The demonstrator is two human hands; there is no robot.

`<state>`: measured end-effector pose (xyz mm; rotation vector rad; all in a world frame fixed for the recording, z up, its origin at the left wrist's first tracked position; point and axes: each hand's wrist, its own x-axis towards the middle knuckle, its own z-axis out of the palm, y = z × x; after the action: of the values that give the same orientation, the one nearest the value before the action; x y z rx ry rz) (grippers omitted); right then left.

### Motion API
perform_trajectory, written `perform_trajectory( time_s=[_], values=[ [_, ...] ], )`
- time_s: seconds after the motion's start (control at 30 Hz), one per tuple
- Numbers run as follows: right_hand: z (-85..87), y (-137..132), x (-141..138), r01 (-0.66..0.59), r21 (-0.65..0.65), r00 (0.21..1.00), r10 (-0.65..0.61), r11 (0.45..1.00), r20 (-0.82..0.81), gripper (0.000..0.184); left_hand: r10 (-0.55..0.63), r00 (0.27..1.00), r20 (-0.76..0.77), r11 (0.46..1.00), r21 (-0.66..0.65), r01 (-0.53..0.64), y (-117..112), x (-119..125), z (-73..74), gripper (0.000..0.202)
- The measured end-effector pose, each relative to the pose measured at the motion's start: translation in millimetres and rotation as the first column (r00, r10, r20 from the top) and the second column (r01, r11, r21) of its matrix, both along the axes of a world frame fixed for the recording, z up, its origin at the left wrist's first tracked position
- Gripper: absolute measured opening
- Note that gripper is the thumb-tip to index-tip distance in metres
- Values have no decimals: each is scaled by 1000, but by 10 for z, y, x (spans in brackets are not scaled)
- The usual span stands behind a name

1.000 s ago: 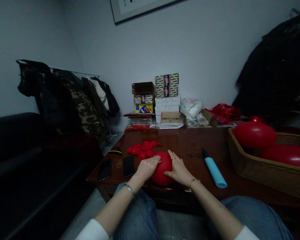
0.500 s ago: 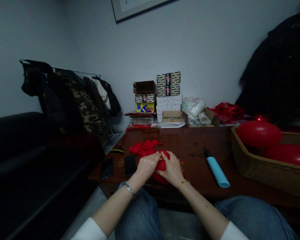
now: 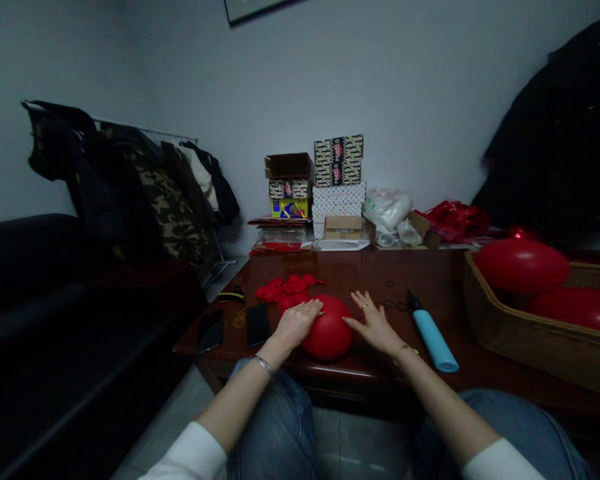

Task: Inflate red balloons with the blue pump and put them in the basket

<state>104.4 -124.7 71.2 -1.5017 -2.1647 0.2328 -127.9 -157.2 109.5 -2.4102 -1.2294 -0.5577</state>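
Observation:
A round, inflated red balloon (image 3: 329, 330) sits at the table's front edge, between my hands. My left hand (image 3: 299, 325) holds its left side, the fingers curved over the top. To the right of the balloon, my right hand (image 3: 376, 325) is open with the fingers spread. Its thumb tip comes close to the balloon's side; whether it touches I cannot tell. Behind the balloon lies a heap of limp red balloons (image 3: 285, 288). A light-blue hand pump (image 3: 435, 339) with a black nozzle lies right of my right hand.
At the right stands a wicker basket (image 3: 520, 340) with large red balloons. Two dark phones (image 3: 258, 325) and yellow rubber bands (image 3: 239, 319) lie left on the table (image 3: 360, 267). Several black rings (image 3: 390, 284) lie near the pump. Stacked boxes (image 3: 338, 203) line the back.
My right hand has moved off the balloon to the right and its fingers have spread. My left hand stays on the balloon, which is now more exposed. The view has shifted slightly.

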Motion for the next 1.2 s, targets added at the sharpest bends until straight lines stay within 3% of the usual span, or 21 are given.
perform_trajectory(
  time_s=[0.1, 0.2, 0.43, 0.6, 0.83, 1.0, 1.1, 1.2],
  values=[
    [-192, 100, 277, 153, 18, 988, -154, 988, 33, 51, -2, 1000, 9, 1000, 25, 2, -30, 55, -4, 29],
    [-373, 101, 401, 196, 35, 976, -199, 980, 91, 43, 3, 1000, 10, 998, 58, -3, -40, 130, -1, 29],
    [-693, 40, 304, 176, 77, 967, -187, 981, 174, 37, 1, 999, 49, 996, 89, -6, -43, 168, -24, 27],
    [-824, -49, 204, 85, 279, 973, -141, 956, 185, 31, 4, 997, 76, 997, 78, -10, -76, 129, -25, 28],
    [-833, -75, 119, 30, 328, 988, -77, 944, 131, 27, 3, 996, 88, 998, 55, -8, -78, 168, -33, 27],
    [-819, -69, 138, 60, 344, 994, -89, 937, 69, 28, 3, 996, 87, 999, 53, -8, -91, 176, -30, 27],
    [-691, -56, 133, 112, 375, 992, -126, 920, 13, 30, 6, 996, 88, 999, 53, -10, -91, 202, -20, 26],
    [-418, -70, 55, 137, 451, 989, -99, 882, -107, 28, 21, 996, 86, 998, 57, -26, -86, 252, -9, 26]
  ],
)
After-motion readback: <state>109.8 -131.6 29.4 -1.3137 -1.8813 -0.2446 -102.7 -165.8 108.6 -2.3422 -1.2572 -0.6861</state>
